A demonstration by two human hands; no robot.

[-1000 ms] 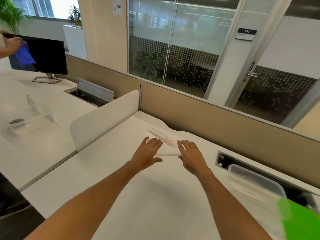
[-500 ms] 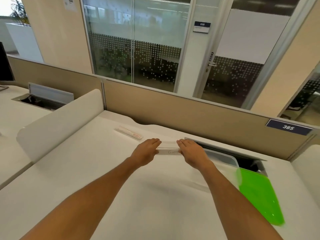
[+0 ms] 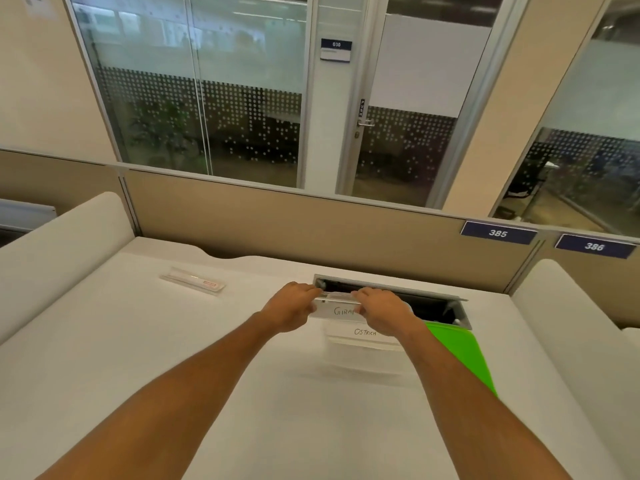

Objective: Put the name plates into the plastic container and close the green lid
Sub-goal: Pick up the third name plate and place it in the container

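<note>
Both hands hold one clear name plate with handwritten letters by its two ends, my left hand at its left and my right hand at its right. They hold it over the clear plastic container, which stands on the white desk. Inside the container a plate marked "OSTRICH" shows through. The green lid lies beside the container on its right, partly hidden by my right forearm. Another clear name plate lies flat on the desk to the far left.
An open cable tray slot runs along the desk's back just behind the container. A beige partition with number signs 385 and 386 closes the back. White side dividers stand at left and right.
Both hands lifted the name plate off the desk and carried it right, from beside the other plate to over the container. The view has swung right with them.
</note>
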